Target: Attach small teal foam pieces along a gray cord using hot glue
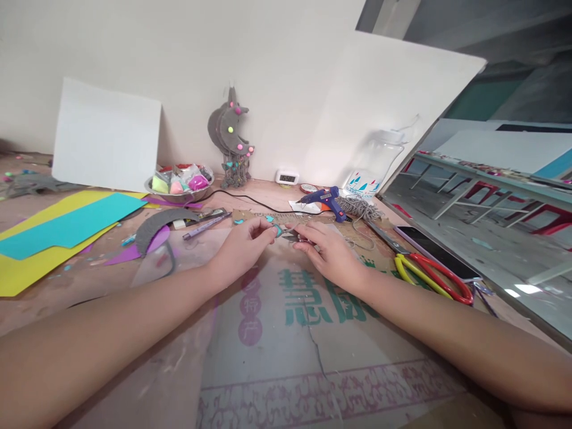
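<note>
Evidently, the yellow sheet [27, 271] and blue sheet [75, 226] lie stacked at far left, perhaps kept aside to leave room in the middle. The left hand [245, 244] pinches a small teal piece [278, 230] over the printed sheet [268, 369], seemingly to steady it; its long axis is too small to tell. Just beside it, a small metal tool [291, 235], possibly scissors, points left toward the piece, its long axis running roughly crosswise; whether they touch, I cannot tell. The right hand [328, 250] curls its fingers around the tool, likely for fine control. Farther right lie large scissors [417, 259], blades facing away from the person.
</note>
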The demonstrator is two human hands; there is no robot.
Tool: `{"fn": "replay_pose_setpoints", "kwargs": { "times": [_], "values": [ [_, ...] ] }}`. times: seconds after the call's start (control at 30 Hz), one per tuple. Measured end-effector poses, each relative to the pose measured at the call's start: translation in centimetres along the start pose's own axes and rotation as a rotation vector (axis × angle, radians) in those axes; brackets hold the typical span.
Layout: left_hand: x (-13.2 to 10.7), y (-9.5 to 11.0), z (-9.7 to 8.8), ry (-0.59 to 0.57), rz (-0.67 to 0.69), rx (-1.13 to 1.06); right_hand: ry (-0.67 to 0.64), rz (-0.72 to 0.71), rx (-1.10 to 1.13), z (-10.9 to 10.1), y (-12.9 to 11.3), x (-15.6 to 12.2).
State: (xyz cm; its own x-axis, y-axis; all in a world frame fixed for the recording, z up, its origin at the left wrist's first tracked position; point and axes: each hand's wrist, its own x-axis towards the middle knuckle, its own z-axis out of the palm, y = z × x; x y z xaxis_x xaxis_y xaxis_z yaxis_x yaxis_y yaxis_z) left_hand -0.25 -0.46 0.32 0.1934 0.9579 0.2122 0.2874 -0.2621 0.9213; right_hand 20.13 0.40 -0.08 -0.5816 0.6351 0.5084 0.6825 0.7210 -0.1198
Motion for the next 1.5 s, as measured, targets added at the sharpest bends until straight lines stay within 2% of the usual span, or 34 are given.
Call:
{"fn": "replay_pose_setpoints", "kwargs": {
  "times": [0.47,1.27,1.4,1.5],
  "values": [
    [-0.32,0.15,0.01,-0.038,-0.009,0.018,-0.034,-0.012,0.004,0.11,0.08,-0.1],
    [-0.39,0.16,0.01,-0.054,0.002,0.0,-0.002,-0.018,0.07,0.19,0.24,-0.14],
    [-0.39,0.11,-0.01,-0.058,0.002,0.008,-0.004,0.03,0.113,0.28,0.21,-0.12],
    [-0.36,0.04,0.0,-0.047,-0.008,0.018,0.066,0.14,0.17,0.23,-0.03,-0.15]
  ]
}}
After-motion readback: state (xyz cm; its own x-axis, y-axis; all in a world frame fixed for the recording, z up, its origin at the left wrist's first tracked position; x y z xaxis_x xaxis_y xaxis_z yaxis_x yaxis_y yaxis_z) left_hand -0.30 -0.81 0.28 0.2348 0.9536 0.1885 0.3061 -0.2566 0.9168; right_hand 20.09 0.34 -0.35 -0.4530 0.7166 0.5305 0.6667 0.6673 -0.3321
